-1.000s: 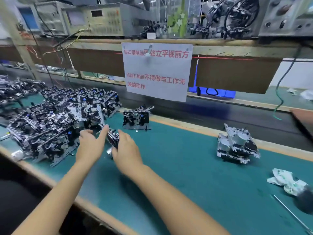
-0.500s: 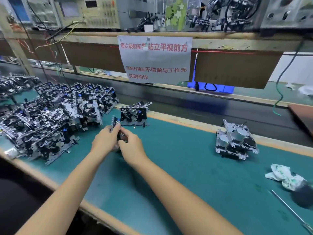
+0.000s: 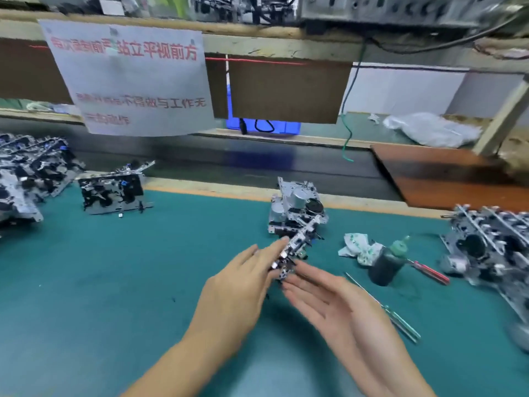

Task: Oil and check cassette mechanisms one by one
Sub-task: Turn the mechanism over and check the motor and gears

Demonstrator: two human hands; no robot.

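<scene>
A cassette mechanism is held edge-on above the green mat, between my two hands. My left hand pinches its near side with the fingertips. My right hand lies palm up, its straight fingers touching the mechanism's lower end. Just behind stands another mechanism with its motors facing up. A dark oil bottle with a green cap stands to the right of my hands.
Mechanisms are piled at the far left and the far right, and a single one stands at the back left. A crumpled tissue, a red-handled screwdriver and a thin metal tool lie by the bottle. A paper sign hangs above.
My view and both hands have swung right, carrying the mechanism from the left pile to the spot near the oil bottle. My right hand's fingers have straightened.
</scene>
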